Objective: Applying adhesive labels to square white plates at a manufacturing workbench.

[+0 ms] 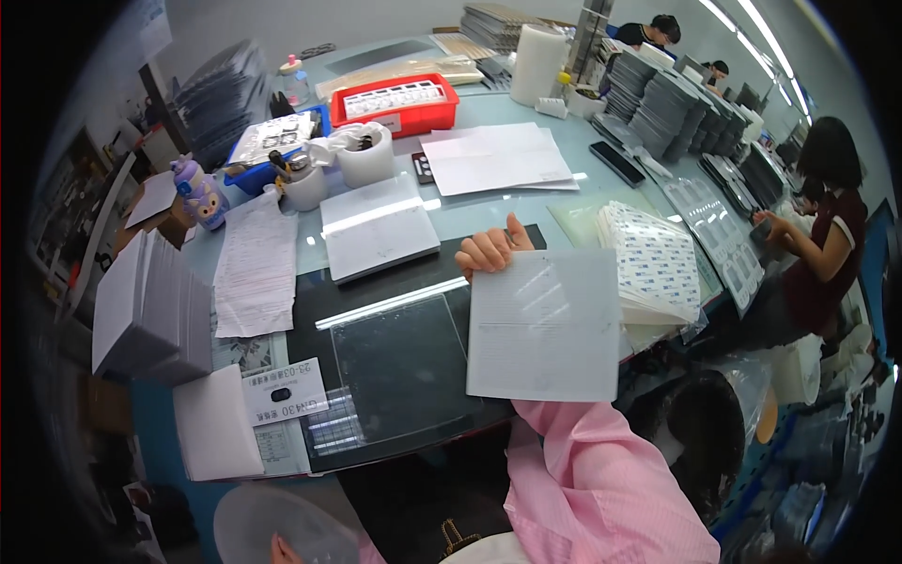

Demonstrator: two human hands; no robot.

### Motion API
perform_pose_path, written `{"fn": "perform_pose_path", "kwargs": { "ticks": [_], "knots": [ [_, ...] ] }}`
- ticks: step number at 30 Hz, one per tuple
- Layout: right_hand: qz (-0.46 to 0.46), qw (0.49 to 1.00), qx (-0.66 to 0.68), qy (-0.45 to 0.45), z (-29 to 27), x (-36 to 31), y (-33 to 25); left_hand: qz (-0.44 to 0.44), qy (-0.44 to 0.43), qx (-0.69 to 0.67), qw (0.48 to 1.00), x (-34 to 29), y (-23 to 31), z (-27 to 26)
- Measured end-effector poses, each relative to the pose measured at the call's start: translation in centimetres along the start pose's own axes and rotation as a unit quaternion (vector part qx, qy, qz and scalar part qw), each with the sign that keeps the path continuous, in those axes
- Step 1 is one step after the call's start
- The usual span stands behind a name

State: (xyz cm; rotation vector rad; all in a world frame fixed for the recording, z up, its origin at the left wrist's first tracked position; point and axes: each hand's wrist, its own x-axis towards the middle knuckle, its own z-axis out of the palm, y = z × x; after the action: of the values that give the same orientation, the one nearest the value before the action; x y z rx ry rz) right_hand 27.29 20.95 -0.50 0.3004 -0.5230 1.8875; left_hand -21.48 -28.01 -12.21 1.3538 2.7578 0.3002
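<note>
Over the black mat's (399, 371) right side, a nearly square white panel (543, 329) faces the wearer, sides near upright, long axis unclear; the right hand's (489, 252) fingers curl around its upper-left corner; the left hand's (283, 551) grip, I cannot tell

This is a production workshop. Strip lights (763, 31) run above tall grey stacks (662, 117) at far right, near busy people (836, 235); sheet piles (150, 310) crowd the worktable (489, 209).

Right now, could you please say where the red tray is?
In the head view, the red tray is upper left of centre, right of the blue tray.
</note>
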Motion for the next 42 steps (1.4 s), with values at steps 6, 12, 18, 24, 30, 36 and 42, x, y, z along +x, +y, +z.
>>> {"fn": "perform_pose_path", "kwargs": {
  "ticks": [6,12,18,24,30,36,42],
  "knots": [
    [0.003,0.999,0.003,-0.045,-0.9,0.2,-0.3,0.225,0.031,-0.285,0.931,2.8,23.3,-6.9],
    [-0.014,0.999,-0.008,-0.041,-0.7,0.0,-1.7,0.454,-0.073,-0.430,0.777,2.3,35.6,-7.4],
    [-0.026,0.999,0.004,-0.040,-0.7,-0.2,-2.3,0.468,-0.164,-0.488,0.719,0.7,39.9,-7.4],
    [-0.027,0.999,0.013,-0.020,-0.1,-0.1,-2.1,0.441,-0.200,-0.502,0.716,0.1,40.1,-7.0],
    [-0.019,0.999,-0.036,-0.035,0.6,0.2,-2.3,0.429,-0.227,-0.522,0.702,-0.3,40.9,-7.1],
    [-0.036,0.989,-0.139,-0.048,2.4,0.5,-2.3,0.444,-0.180,-0.532,0.698,1.1,41.8,-8.8],
    [-0.187,0.887,-0.419,-0.045,8.0,0.3,-1.6,0.418,-0.214,-0.566,0.678,3.4,41.7,-12.1]
  ]
}}
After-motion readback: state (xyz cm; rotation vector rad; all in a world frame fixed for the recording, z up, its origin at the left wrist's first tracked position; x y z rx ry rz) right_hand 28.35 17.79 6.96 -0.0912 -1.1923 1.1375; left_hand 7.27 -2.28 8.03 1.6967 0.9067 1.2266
